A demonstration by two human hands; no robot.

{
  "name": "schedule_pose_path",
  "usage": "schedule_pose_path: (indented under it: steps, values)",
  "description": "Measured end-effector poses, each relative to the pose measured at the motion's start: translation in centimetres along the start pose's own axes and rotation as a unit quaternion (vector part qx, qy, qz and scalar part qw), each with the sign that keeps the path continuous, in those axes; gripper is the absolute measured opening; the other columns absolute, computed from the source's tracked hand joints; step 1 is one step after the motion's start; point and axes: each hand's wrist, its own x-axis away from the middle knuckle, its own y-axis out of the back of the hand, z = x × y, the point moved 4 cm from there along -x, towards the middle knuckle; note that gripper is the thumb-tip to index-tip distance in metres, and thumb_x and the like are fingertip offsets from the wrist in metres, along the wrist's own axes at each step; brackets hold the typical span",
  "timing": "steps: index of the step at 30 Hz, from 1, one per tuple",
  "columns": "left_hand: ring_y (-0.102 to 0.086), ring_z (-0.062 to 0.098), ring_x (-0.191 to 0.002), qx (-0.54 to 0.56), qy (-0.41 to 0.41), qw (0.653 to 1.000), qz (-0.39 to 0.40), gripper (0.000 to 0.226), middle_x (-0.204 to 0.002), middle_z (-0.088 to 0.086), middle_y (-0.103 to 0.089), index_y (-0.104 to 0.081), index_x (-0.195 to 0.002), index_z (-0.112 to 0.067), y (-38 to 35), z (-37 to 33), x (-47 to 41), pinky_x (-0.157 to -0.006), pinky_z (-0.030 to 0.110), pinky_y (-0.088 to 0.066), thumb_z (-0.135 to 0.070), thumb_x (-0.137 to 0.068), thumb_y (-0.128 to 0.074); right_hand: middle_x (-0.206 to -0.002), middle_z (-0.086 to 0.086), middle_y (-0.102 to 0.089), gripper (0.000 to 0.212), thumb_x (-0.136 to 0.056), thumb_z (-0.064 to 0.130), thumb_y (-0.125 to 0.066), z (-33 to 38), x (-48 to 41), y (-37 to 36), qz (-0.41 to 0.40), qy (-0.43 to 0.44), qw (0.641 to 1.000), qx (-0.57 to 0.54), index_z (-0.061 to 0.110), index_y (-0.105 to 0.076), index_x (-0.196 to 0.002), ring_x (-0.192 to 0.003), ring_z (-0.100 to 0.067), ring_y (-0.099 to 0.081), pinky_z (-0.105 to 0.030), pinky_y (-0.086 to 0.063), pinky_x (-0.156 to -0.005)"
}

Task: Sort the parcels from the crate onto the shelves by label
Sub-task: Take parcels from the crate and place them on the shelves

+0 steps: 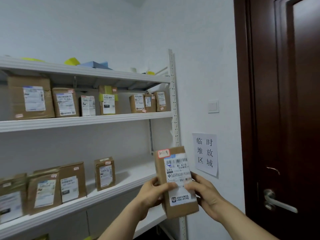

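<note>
The parcel [176, 168] is held upright in both hands, in front of the right end of the shelves [86, 121] and clear of any shelf. Its left edge is gripped by the left hand [152, 193], with the thumb laid across the front and the fingers hidden behind. The right edge is gripped likewise by the right hand [206, 196], its thumb pressed on the white label. Both forearms are raised from below and angled inward to meet at the parcel. A red-edged sticker [163, 153], hand-marked with a 3 and a 9, is seen at the parcel's top left corner. Brown boxes [65, 103] are lined up on the white shelves, which are set against a white wall. To the right, a paper sign [205, 154] and a switch [213, 106] are mounted on the wall beside a dark door [284, 118] with a metal handle [277, 201].
</note>
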Motion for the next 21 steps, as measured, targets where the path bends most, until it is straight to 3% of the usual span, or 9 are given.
schedule_pose_path:
  steps: [4, 8, 9, 11, 13, 15, 17, 19, 21]
  values:
    - [-0.071, 0.012, -0.084, -0.007, -0.020, 0.999, -0.049, 0.057, -0.101, -0.001, -0.072, -0.060, -0.114, -0.015, -0.4, -1.6, -1.3, -0.060, 0.020, -0.053, -0.027, -0.065, -0.086, -0.107, -0.003, -0.072, 0.085, -0.049, 0.013, -0.077, 0.6, -1.3, 0.7, 0.000, 0.030, 0.998, 0.046, 0.024, -0.052, -0.129, -0.098, -0.021, -0.069, -0.031, -0.056, -0.076]
    - [-0.069, 0.014, -0.091, -0.022, -0.037, 0.994, -0.102, 0.085, -0.102, -0.002, -0.072, -0.060, -0.113, -0.017, -0.4, -2.5, -3.5, -0.066, 0.023, -0.052, -0.046, -0.039, -0.088, -0.119, 0.003, -0.067, 0.108, -0.048, 0.007, -0.084, 1.9, -3.2, 0.8, 0.042, 0.084, 0.988, 0.125, 0.028, -0.032, -0.141, -0.106, -0.013, -0.066, -0.030, -0.054, -0.086]
    - [-0.070, 0.013, -0.089, -0.025, -0.039, 0.993, -0.107, 0.082, -0.100, -0.003, -0.073, -0.062, -0.111, -0.016, -0.3, -2.8, -4.2, -0.065, 0.023, -0.052, -0.046, -0.040, -0.088, -0.127, 0.002, -0.062, 0.123, -0.043, 0.012, -0.090, 1.7, -3.9, 0.9, 0.039, 0.086, 0.985, 0.147, 0.027, -0.023, -0.146, -0.112, -0.013, -0.062, -0.031, -0.053, -0.091]
    - [-0.071, 0.012, -0.085, -0.030, -0.043, 0.993, -0.105, 0.063, -0.095, -0.002, -0.074, -0.065, -0.108, -0.015, -0.4, -3.6, -5.1, -0.064, 0.023, -0.053, -0.037, -0.055, -0.089, -0.142, 0.002, -0.044, 0.154, -0.027, 0.039, -0.097, 1.4, -5.3, 0.8, 0.018, 0.092, 0.975, 0.201, 0.032, -0.005, -0.150, -0.125, -0.012, -0.051, -0.035, -0.048, -0.101]
    - [-0.072, 0.011, -0.080, -0.035, -0.046, 0.994, -0.094, 0.045, -0.091, -0.001, -0.075, -0.066, -0.106, -0.013, -0.8, -4.5, -6.1, -0.062, 0.022, -0.054, -0.027, -0.068, -0.084, -0.143, 0.003, -0.032, 0.164, -0.017, 0.055, -0.090, 1.8, -6.6, 0.7, -0.028, 0.110, 0.964, 0.240, 0.036, 0.004, -0.150, -0.130, -0.011, -0.041, -0.031, -0.042, -0.106]
    - [-0.070, 0.003, -0.068, -0.033, -0.055, 0.995, -0.082, 0.032, -0.087, -0.002, -0.073, -0.066, -0.103, -0.013, -0.9, -5.4, -7.5, -0.054, 0.016, -0.052, -0.021, -0.075, -0.079, -0.137, 0.001, -0.025, 0.156, -0.026, 0.048, -0.081, 2.7, -7.9, 0.7, -0.074, 0.118, 0.955, 0.261, 0.032, 0.012, -0.149, -0.129, -0.013, -0.035, -0.021, -0.037, -0.102]
    - [-0.068, -0.003, -0.063, -0.036, -0.068, 0.995, -0.070, 0.031, -0.088, -0.005, -0.070, -0.064, -0.107, -0.012, -0.5, -6.4, -9.3, -0.052, 0.013, -0.050, -0.024, -0.080, -0.075, -0.134, 0.001, -0.028, 0.145, -0.032, 0.045, -0.076, 2.8, -10.7, 1.3, -0.110, 0.125, 0.950, 0.264, 0.029, 0.007, -0.150, -0.128, -0.015, -0.036, -0.021, -0.037, -0.100]
    - [-0.066, -0.003, -0.076, -0.051, -0.077, 0.993, -0.076, 0.043, -0.099, -0.007, -0.066, -0.058, -0.117, -0.011, 0.6, -7.5, -11.4, -0.065, 0.016, -0.051, -0.037, -0.084, -0.068, -0.131, 0.001, -0.043, 0.132, -0.034, 0.048, -0.079, 2.4, -14.3, 2.5, -0.152, 0.145, 0.944, 0.256, 0.030, -0.013, -0.147, -0.124, -0.017, -0.046, -0.033, -0.044, -0.103]
    - [-0.057, 0.011, -0.107, -0.081, -0.091, 0.987, -0.109, 0.068, -0.125, 0.000, -0.056, -0.046, -0.135, -0.011, 2.8, -8.5, -14.5, -0.092, 0.030, -0.046, -0.054, -0.084, -0.059, -0.122, 0.002, -0.053, 0.114, -0.036, 0.046, -0.082, 1.8, -18.0, 3.7, -0.189, 0.147, 0.945, 0.224, 0.034, -0.028, -0.136, -0.115, -0.017, -0.054, -0.040, -0.048, -0.098]
